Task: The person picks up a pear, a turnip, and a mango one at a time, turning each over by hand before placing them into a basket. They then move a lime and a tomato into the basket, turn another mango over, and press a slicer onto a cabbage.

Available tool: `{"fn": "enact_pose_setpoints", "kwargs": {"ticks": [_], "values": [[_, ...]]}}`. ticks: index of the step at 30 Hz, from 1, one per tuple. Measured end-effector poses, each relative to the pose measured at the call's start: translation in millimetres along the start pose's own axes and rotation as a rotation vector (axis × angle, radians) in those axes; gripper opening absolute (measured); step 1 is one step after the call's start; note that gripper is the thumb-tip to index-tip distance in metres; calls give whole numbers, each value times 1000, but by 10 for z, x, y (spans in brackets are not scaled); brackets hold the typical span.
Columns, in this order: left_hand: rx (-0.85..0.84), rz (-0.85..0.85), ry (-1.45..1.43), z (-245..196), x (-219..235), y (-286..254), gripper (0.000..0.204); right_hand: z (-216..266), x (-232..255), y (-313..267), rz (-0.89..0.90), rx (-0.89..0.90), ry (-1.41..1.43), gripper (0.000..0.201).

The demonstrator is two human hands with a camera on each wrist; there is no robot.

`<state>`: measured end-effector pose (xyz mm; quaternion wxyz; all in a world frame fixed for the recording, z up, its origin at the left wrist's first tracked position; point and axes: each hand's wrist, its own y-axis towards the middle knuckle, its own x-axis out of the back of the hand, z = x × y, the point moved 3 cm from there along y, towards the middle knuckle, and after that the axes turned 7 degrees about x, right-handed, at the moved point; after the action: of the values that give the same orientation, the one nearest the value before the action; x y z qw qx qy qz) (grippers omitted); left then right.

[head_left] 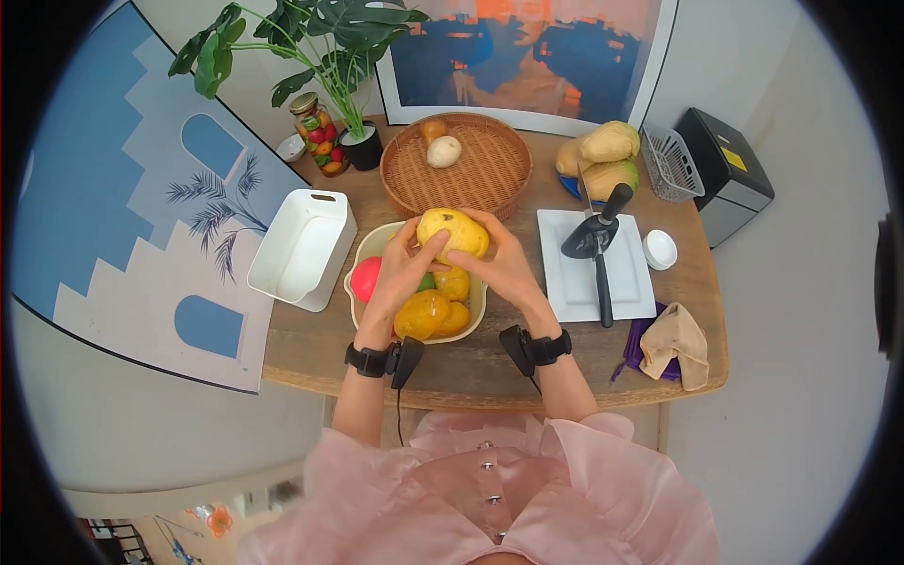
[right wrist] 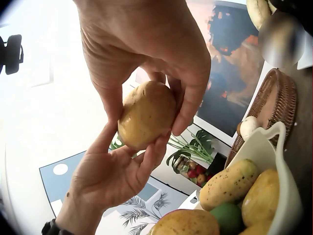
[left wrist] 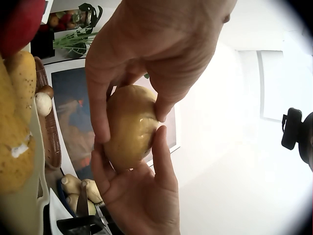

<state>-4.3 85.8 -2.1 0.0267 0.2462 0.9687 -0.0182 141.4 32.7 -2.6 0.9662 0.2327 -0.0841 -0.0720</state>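
Both hands hold a large yellow potato (head_left: 452, 235) above a cream basin (head_left: 479, 306). My left hand (head_left: 399, 273) grips one side, and my right hand (head_left: 507, 271) the other, with both thumbs on the near face. In the left wrist view the potato (left wrist: 131, 127) shows a smooth skin with shallow creases, between fingers and thumbs. The right wrist view has the same potato (right wrist: 146, 115) held by both hands. Several more yellow potatoes (head_left: 422, 314) lie in the basin, along with a red round item (head_left: 365, 280) and a green one (right wrist: 227, 218).
A white bin (head_left: 303, 250) stands left of the basin. Behind is a round wicker tray (head_left: 490, 179) holding a brown and a white item. At right, a black-handled knife (head_left: 603, 235) lies over a white square plate (head_left: 560, 292); a small white bowl (head_left: 660, 250) and a beige cloth (head_left: 676, 347) are nearby.
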Motion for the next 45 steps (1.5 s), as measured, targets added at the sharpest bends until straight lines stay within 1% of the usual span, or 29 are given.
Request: {"fn": "enact_pose_setpoints", "kwargs": {"ticks": [4, 6, 10, 12, 13, 15, 16, 18, 19, 21, 22, 24, 25, 27, 28, 30, 31, 33, 34, 36, 37, 39, 43, 45], "values": [[8, -1, -3, -31, -19, -22, 46, 85, -22, -3, -33, -14, -13, 59], [41, 25, -6, -33, -17, -34, 40, 125, -29, -26, -59, -2, -6, 58], [83, 61, -15, -49, 2, -83, 44, 43, -36, -79, -90, -14, 73, 57], [-67, 66, 18, -104, -32, -156, 52, -25, -38, -121, -136, -136, 228, 54], [-66, 69, 19, -96, -30, -158, 52, 11, -27, -131, -139, -136, 228, 54], [-184, 148, 71, -110, -42, -169, 61, 37, -35, -168, -136, -350, 494, 49], [-183, 150, 71, -123, -48, -181, 61, 39, -31, -180, -139, -350, 494, 49], [-126, 211, 54, -151, -79, -207, 63, 30, -39, -205, -165, -385, 658, 48], [-124, 217, 59, -146, -89, -211, 63, 18, -36, -216, -172, -384, 661, 48], [-150, 225, 25, -117, -127, -217, 63, -29, -44, -257, -110, -439, 720, 50], [-150, 229, 24, -96, -138, -220, 63, -46, -35, -283, -114, -439, 718, 50], [-91, 267, -78, -50, -157, -213, 63, -68, -30, -313, -85, -465, 730, 52], [-93, 270, -78, -36, -174, -212, 63, -68, -21, -313, -87, -462, 728, 52], [-94, 197, -106, 5, -200, -218, 58, -70, -11, -331, -78, -479, 707, 52], [-95, 197, -106, 28, -215, -212, 58, -65, -2, -335, -78, -479, 706, 52], [-16, 112, -125, 87, -218, -186, 53, -60, 29, -338, -62, -485, 588, 54], [-18, 112, -125, 79, -247, -188, 53, -56, 35, -341, -61, -484, 587, 54], [23, 36, -201, 88, -302, -185, 48, -47, 71, -349, -88, -429, 434, 54], [23, 34, -201, 116, -342, -169, 48, -45, 75, -359, -87, -430, 435, 54], [0, -43, -186, 197, -415, -124, 46, -20, 130, -373, -125, -331, 290, 57], [1, -41, -187, 210, -472, -116, 46, -18, 161, -374, -127, -332, 289, 57], [11, -122, -204, 238, -564, -95, 46, -20, 248, -372, -162, -322, 303, 58], [13, -127, -238, 375, -809, -10, 46, -85, 412, -399, -239, -339, 315, 54], [-122, -167, -199, 408, -1009, 40, 47, -161, 530, -409, -303, -362, 388, 50]]}}
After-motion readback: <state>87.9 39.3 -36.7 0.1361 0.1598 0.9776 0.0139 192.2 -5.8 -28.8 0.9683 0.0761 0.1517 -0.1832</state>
